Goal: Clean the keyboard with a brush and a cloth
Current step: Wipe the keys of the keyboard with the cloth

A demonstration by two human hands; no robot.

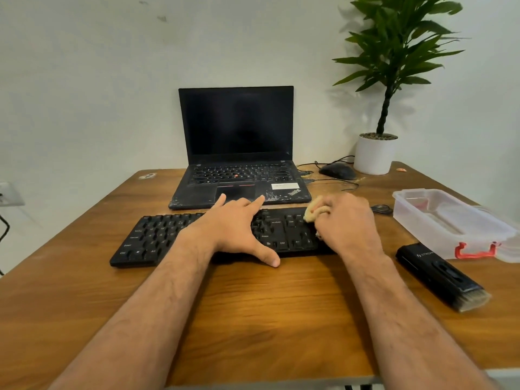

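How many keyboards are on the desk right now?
2: the black keyboard nearest the person, under both hands, and the laptop's built-in one behind it. None seems hidden.

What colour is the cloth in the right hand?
Pale yellow: the cloth is bunched in the right hand, seen in the head view.

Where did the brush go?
In the head view the brush lies on the table's right side, just in front of the clear plastic box and right of the keyboard.

I see the keyboard (157, 237) on the table (253, 305), laptop (239, 153) behind it, brush (441, 277) right, container (447, 220) behind the brush.
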